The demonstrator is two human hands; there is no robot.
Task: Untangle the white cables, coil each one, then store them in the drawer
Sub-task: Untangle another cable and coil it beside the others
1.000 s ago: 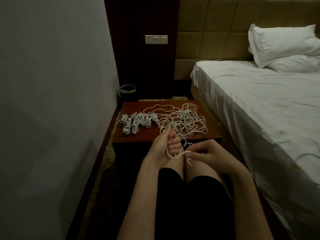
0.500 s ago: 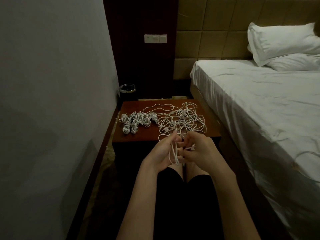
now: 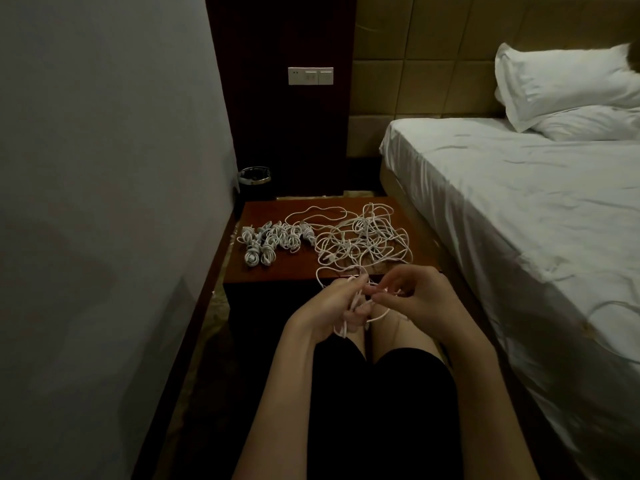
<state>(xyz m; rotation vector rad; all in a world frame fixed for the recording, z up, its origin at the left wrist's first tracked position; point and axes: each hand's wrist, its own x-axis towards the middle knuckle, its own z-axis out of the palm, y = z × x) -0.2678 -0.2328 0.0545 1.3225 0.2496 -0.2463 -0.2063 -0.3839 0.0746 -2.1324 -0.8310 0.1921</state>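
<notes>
Nearest, above your knees, your left hand (image 3: 327, 306) is curled around a half-wound white cable (image 3: 375, 317), its loops hanging under your fingers. Your right hand (image 3: 414, 294) pinches the free strand just beside it. The cable looks light, thin and limp, likely slippery, so hold the loops firmly and guide the strand close to the bundle. Beyond your hands, on the desk (image 3: 273, 271), a loose tangle (image 3: 363, 240) lies on the right and finished coils (image 3: 270, 240) sit on the left. No drawer is visible.

No text, label, brand or number can be read on anything here.
</notes>
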